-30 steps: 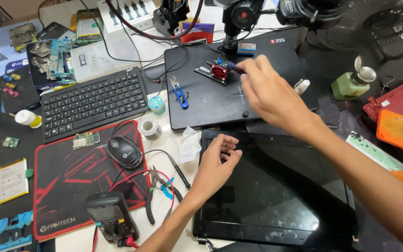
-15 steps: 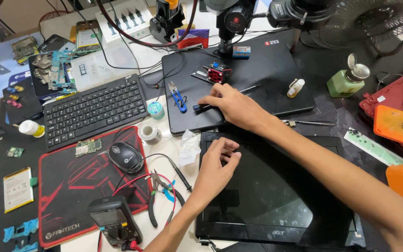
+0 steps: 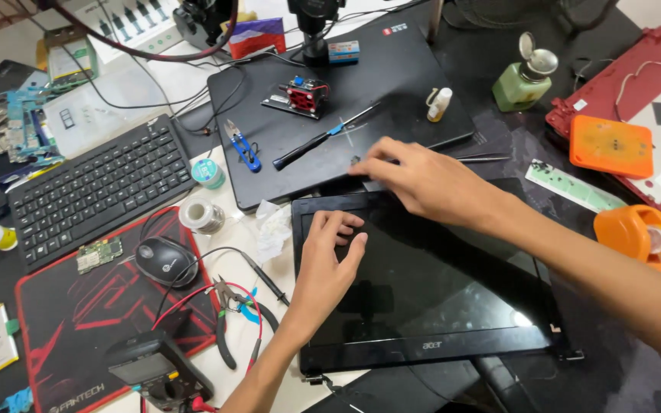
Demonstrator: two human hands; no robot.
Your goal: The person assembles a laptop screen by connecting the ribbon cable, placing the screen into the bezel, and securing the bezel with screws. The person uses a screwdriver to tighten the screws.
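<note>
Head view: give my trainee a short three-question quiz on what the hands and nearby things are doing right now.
1. True or false: the left hand rests on the black laptop screen panel.
2. The right hand has its fingertips nearest which thing? A) the computer mouse B) the black mat C) the green bottle
3. What lies on the mat between the blue snips and the small white bottle?

Key: 1 true. 2 B. 3 a black-handled screwdriver.
</note>
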